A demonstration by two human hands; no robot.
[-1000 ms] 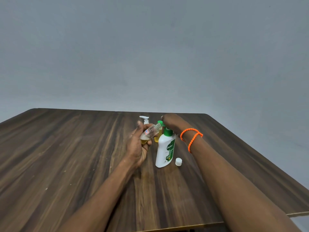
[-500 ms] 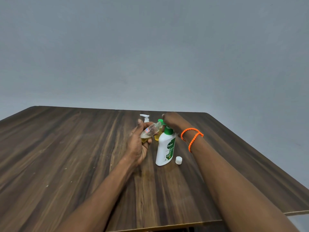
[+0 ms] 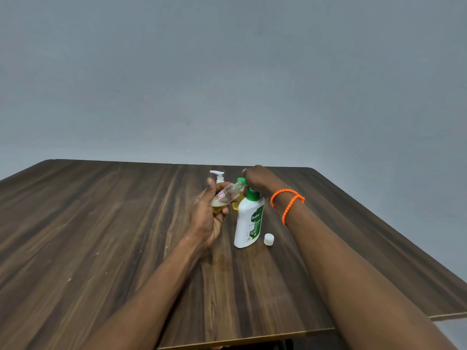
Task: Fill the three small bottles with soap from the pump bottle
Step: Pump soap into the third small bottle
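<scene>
Standing on the wooden surface [image 3: 101, 236] are a white pump bottle [image 3: 249, 223] labelled "Dettol", a loose white cap [image 3: 268, 239] just beside its base, and behind it a yellow-filled bottle [image 3: 238, 203] and a white-pump bottle [image 3: 218, 176]. The left hand [image 3: 209, 218] curls its grip round a small clear bottle [image 3: 227, 195], tilted with its long axis rising toward the green nozzle and yellow soap in its lower end. The right hand [image 3: 257, 179], an orange bracelet [image 3: 286, 203] at the wrist, presses on the pump head, fingers bent over it.

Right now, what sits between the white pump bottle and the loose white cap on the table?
Nothing: in the head view, only bare wood table separates the pump bottle from the white cap, which stands just to its right, apart from it.
</scene>
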